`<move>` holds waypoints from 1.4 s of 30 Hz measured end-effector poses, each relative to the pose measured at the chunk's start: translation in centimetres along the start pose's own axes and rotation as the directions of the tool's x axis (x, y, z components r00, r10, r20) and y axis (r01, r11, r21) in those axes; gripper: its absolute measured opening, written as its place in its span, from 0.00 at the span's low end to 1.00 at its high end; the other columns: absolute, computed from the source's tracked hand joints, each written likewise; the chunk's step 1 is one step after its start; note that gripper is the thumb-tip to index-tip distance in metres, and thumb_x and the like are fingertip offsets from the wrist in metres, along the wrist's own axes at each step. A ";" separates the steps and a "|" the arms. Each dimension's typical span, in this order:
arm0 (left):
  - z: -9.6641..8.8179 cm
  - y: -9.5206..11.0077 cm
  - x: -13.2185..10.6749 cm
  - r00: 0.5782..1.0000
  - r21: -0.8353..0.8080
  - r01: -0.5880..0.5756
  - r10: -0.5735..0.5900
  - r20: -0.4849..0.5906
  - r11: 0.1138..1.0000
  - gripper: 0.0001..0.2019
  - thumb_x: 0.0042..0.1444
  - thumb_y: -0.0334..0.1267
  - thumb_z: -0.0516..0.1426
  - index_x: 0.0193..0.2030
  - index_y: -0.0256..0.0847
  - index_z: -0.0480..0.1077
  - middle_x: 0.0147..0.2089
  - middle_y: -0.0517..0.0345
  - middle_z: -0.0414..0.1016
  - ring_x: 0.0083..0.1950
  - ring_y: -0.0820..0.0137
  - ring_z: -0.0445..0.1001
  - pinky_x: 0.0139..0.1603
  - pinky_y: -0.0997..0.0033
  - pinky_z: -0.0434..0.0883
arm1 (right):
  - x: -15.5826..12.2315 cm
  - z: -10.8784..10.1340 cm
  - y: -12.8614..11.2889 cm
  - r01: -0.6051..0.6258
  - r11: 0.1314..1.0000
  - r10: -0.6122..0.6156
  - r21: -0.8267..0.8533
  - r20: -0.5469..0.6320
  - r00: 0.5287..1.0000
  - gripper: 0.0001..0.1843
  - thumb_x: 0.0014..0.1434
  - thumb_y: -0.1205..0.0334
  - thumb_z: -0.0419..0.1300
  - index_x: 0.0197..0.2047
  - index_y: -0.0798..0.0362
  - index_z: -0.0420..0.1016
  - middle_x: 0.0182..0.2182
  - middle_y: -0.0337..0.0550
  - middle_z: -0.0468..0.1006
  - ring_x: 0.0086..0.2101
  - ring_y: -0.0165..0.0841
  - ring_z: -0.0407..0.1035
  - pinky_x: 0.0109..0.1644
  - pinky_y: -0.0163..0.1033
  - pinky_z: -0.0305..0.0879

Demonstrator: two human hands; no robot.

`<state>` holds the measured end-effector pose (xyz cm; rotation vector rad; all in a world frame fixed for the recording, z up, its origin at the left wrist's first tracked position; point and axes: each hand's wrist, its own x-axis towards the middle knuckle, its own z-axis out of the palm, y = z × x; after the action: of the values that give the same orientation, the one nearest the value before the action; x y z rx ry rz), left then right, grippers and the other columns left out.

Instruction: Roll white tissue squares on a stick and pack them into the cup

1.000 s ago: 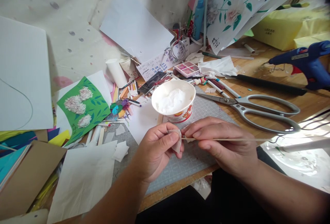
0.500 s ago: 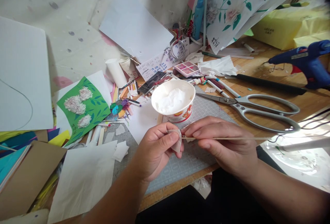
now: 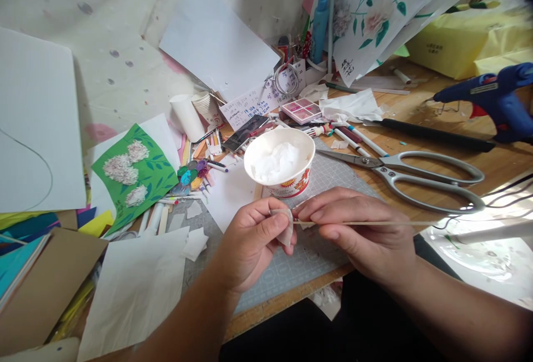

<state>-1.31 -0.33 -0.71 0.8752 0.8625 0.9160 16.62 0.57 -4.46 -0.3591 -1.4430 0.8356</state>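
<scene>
My left hand point(image 3: 255, 240) pinches a small folded piece of whitish paper point(image 3: 285, 230) between thumb and fingers. From the right, my right hand point(image 3: 366, 229) holds a thin pale stick point(image 3: 387, 223) lying almost level, its left end at the paper. Whether that end is wrapped inside the paper is hidden by my left fingers. Just beyond both hands, a paper bowl point(image 3: 287, 187) with red print holds crumpled white tissue point(image 3: 277, 163). Beneath them lies a grey cutting mat point(image 3: 291, 281).
Large scissors point(image 3: 433, 181) lie right of the bowl, and a blue glue gun point(image 3: 487, 95) stands farther right. Pens, a phone point(image 3: 245, 133) and a pink palette point(image 3: 302, 110) crowd the back. At left are a green flower picture point(image 3: 133, 179) and a white sheet point(image 3: 133, 290).
</scene>
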 end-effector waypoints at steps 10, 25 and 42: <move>0.1 0.1 0.0 1.000 0.028 -0.009 0.009 -0.018 1.000 0.12 0.52 0.40 0.68 0.27 0.36 0.73 0.21 0.60 0.71 0.24 0.73 0.67 0.27 0.74 0.63 | 0.1 -0.1 -0.1 0.008 1.000 -0.008 -0.030 -0.006 1.000 0.09 0.61 0.71 0.65 0.43 0.51 0.83 0.35 0.45 0.86 0.38 0.35 0.82 0.44 0.38 0.80; -0.2 0.0 0.2 0.999 0.115 -0.030 0.032 -0.017 0.993 0.14 0.48 0.43 0.71 0.29 0.37 0.73 0.20 0.60 0.75 0.22 0.72 0.70 0.26 0.72 0.66 | 0.1 -0.2 -0.5 0.074 0.983 -0.072 -0.167 0.014 0.997 0.09 0.63 0.70 0.63 0.44 0.50 0.82 0.35 0.46 0.86 0.37 0.36 0.82 0.41 0.39 0.81; -0.6 0.4 -0.7 0.658 0.711 -0.493 0.749 -0.071 0.501 0.08 0.52 0.28 0.66 0.29 0.43 0.72 0.27 0.64 0.69 0.30 0.72 0.67 0.32 0.73 0.65 | 0.0 0.2 -0.3 0.067 0.976 -0.078 -0.207 -0.045 0.996 0.08 0.61 0.73 0.64 0.41 0.52 0.81 0.35 0.45 0.85 0.37 0.33 0.81 0.42 0.35 0.79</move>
<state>-2.24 -0.63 -0.39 1.7531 1.2560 1.5204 16.55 0.32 -4.26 -0.4778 -1.4884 0.6154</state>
